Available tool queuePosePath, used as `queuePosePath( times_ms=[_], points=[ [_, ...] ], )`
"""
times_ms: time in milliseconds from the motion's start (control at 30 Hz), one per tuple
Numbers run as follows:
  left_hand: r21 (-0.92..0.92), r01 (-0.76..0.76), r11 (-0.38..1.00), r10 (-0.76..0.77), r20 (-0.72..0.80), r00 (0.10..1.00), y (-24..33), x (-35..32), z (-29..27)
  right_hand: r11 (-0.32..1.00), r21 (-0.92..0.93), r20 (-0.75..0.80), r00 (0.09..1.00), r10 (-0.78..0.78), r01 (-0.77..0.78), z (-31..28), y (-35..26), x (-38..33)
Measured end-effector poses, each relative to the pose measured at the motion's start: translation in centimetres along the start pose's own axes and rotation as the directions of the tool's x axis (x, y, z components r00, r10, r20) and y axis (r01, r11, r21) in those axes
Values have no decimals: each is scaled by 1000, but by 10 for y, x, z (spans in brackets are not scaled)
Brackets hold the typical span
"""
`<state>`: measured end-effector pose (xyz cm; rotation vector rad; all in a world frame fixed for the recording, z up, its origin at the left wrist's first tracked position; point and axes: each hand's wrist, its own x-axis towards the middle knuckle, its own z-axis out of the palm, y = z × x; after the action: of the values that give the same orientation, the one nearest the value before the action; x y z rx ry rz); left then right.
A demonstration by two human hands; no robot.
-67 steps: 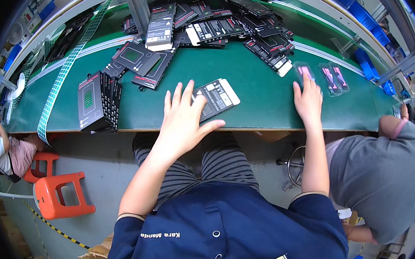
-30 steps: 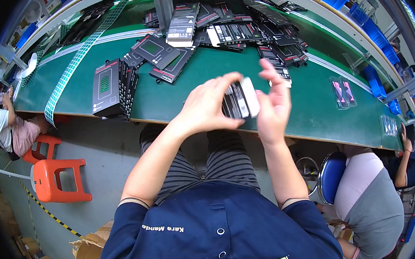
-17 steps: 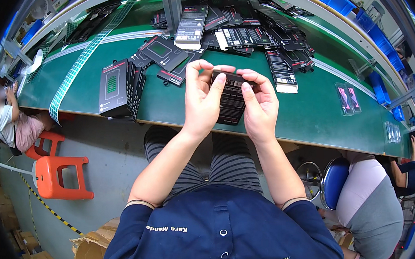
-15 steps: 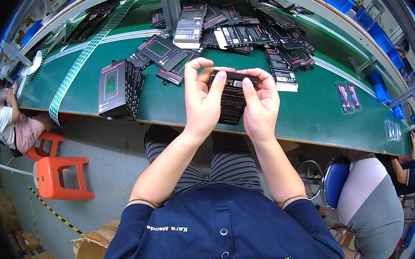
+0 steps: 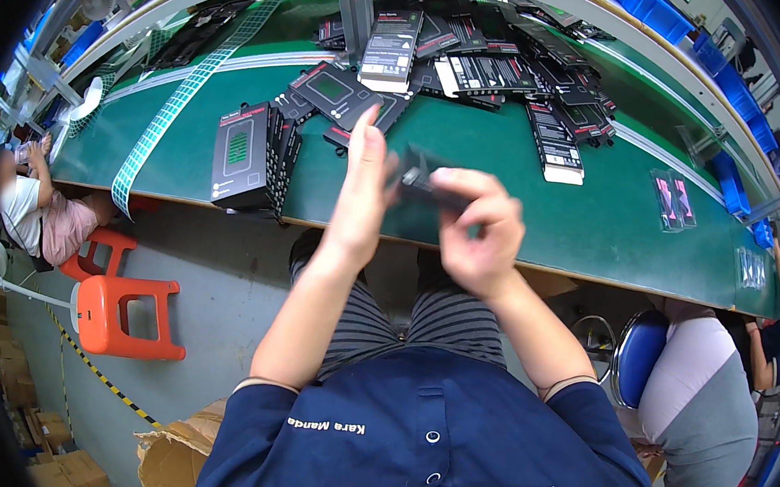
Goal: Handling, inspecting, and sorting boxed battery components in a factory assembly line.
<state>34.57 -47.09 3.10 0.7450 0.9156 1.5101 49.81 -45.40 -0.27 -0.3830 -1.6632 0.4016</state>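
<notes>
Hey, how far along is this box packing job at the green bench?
Done, it seems: a row of black boxes stands upright at the left of the green bench. In hand: the left hand and right hand hold one dark flat pack, blurred. Left: a large heap of flat black packs lies further back, plus two pink-printed sleeves.

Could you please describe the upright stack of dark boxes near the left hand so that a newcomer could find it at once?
Start from the long green table and look at its near edge, left of the person's raised left hand. There a row of flat black boxes stands on edge, packed face to face. Unlike the dark packages scattered flat farther back, these stand upright, and the front one shows a green rectangle with a red stripe on top.
</notes>
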Motion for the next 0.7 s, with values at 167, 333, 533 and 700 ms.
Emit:
queuePosePath(
  times_ms=[167,333,533,700],
  points=[
    [579,-460,673,556,14,831,54,-14,-64,962,-79,484,854,-191,260,57,12,22],
    [972,40,231,542,-163,825,109,1,-110,706,-675,487,848,207,215,86,80,34],
    [891,-432,-136,362,451,816,62,10,-60,649,-727,567,728,384,224,46,56,12],
    [851,-404,-335,128,466,875,-6,35,-39,682,-700,550,768,328,211,-28,19,-7]
  ],
)
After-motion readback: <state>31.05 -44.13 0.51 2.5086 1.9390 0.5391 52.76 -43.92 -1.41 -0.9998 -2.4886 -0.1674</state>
